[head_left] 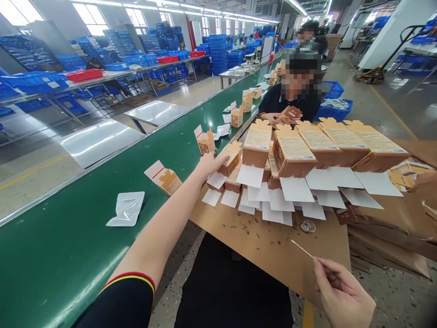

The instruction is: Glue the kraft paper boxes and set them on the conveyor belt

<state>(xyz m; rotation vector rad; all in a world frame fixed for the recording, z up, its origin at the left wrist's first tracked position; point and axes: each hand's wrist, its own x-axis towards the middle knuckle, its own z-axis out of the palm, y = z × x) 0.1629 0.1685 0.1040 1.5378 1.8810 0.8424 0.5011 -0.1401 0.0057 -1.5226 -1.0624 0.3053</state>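
Observation:
My left hand (209,166) reaches across to the left end of the carton pile. Its thumb lies against a brown and tan carton (232,155); its fingers are partly hidden beside it. An upright open carton (206,143) stands on the green belt just beyond that hand. At the lower right, my right hand (343,291) pinches a thin cotton swab (302,248), its white tip pointing up and left. A small clear round dish (308,226) sits on the cardboard near the tip. Several cartons (295,152) are stacked on their sides, white flaps (296,189) hanging towards me.
Along the green belt (85,255) stand several open cartons and silver pouches (128,208). Stained cardboard (235,228) covers the work surface. A co-worker (290,100) holds a flat brown carton beyond the pile. Brown paper wrapping (392,228) spreads on the right.

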